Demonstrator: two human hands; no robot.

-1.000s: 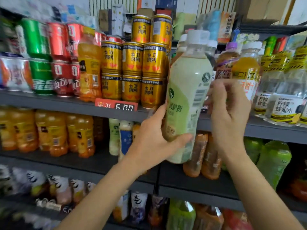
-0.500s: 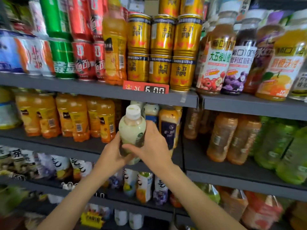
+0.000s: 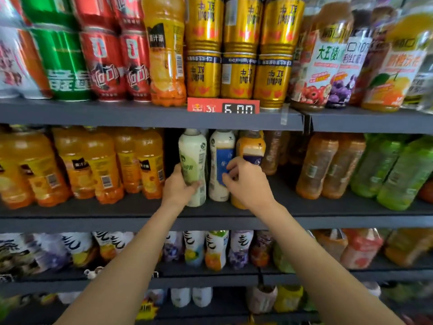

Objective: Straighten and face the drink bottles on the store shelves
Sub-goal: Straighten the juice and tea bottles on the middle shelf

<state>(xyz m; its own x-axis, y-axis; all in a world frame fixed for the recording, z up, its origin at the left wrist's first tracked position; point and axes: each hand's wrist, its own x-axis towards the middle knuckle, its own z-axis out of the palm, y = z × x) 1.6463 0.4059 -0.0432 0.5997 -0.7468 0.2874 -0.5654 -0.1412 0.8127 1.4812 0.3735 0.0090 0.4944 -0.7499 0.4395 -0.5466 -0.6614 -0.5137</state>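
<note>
Just beside: blue-label bottle (image 3: 220, 165), orange bottles (image 3: 150, 163).

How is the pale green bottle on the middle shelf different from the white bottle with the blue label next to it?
The pale green bottle has a green label; the white bottle has a blue one. The left hand grips the green bottle low down, while the right hand is in front of the white bottle with fingers at its label. Both stand upright, side by side, similar in shape.

Six gold cans (image 3: 239, 50), two hands (image 3: 179, 188), one price tag (image 3: 223, 106)
</note>
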